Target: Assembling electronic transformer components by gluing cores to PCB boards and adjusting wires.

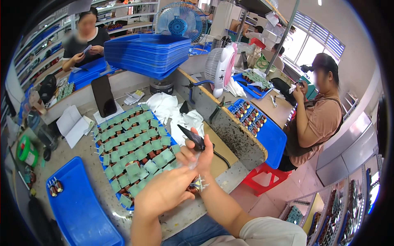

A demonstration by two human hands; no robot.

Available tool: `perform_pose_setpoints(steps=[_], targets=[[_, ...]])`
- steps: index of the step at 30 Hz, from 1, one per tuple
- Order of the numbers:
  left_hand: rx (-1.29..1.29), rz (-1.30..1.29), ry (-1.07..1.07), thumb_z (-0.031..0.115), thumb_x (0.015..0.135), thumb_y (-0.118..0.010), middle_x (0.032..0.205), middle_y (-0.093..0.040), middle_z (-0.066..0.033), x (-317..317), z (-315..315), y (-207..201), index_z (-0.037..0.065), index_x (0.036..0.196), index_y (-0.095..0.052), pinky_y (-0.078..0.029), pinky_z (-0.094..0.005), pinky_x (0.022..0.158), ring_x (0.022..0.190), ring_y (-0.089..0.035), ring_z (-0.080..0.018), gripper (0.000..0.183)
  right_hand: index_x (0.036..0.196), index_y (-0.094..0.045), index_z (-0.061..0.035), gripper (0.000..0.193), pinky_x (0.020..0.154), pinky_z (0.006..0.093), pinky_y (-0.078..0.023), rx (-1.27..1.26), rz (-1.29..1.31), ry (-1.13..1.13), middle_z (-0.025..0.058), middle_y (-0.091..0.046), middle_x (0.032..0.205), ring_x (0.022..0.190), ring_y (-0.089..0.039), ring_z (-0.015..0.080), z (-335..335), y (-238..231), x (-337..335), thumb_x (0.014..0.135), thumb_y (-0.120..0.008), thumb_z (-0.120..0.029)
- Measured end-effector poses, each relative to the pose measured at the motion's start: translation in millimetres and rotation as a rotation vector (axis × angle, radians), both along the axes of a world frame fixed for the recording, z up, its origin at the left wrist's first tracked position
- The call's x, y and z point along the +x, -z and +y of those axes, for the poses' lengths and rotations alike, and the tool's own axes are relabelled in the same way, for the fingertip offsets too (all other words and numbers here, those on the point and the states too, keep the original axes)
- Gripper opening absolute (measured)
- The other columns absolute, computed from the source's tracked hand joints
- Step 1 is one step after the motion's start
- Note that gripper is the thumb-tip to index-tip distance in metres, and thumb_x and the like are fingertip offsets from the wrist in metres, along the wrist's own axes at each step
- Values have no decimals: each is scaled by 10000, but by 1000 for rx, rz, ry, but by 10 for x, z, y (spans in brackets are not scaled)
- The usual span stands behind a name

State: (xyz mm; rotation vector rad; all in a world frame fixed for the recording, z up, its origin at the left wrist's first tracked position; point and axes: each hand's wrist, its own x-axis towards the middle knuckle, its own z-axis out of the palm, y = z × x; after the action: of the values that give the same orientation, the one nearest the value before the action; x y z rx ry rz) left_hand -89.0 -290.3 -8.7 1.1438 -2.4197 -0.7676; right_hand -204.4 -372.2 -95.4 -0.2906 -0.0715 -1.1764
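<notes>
My right hand (202,158) is closed around a black, pointed tool (196,140), its tip up and to the left; I cannot make out its exact kind. Just below, my left hand (166,190) has curled fingers around a copper-wound coil with metal pins (193,187), partly hidden by the hand. The two hands touch or overlap, with something pale and blurred between them. Under and beyond them, a blue tray (117,197) is packed with rows of coils topped by green square boards (135,153). White cloth (164,107) lies past the tray.
At left a blue tray (88,213) holds a few coils (54,187). A phone (103,96), papers (73,123) and a green tub (28,151) sit nearby. Stacked blue trays (145,53) stand ahead. A grey partition (234,133) edges the right side; two people work beyond.
</notes>
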Motion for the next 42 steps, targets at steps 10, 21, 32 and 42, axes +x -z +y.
perform_pose_setpoints(steps=[10,21,32,42], targets=[[-136,17,-8,88,571,-678,836,-529,-107,11,5,-141,15,886,-506,-351,-371,836,935,-465,-269,366,1089,-497,-158,328,487,234,-316,0,70,60,-11,-486,683,432,-323,67,15,-3,-13,844,-409,-359],[-161,9,57,108,569,-682,848,-525,-102,-66,63,-123,26,867,-503,-335,-377,837,962,-449,-295,358,1132,-457,-150,322,442,232,-295,-59,14,-1,5,-517,708,428,-325,71,-7,60,9,858,-412,-314],[-272,-145,2,235,643,-644,1033,-523,-76,-311,367,-215,76,1058,-483,-260,-467,926,1114,-392,-288,473,1046,-521,-154,273,427,225,-284,20,1,-34,-8,-520,655,399,-318,61,99,-237,18,857,-406,-315],[-147,924,-180,315,607,-715,1237,-338,-188,-564,1220,845,34,1088,-461,-228,-440,972,1204,-262,-361,612,1054,-524,-143,286,422,232,-284,17,69,177,-10,-472,593,380,-313,64,870,-124,-313,844,-409,-301]])
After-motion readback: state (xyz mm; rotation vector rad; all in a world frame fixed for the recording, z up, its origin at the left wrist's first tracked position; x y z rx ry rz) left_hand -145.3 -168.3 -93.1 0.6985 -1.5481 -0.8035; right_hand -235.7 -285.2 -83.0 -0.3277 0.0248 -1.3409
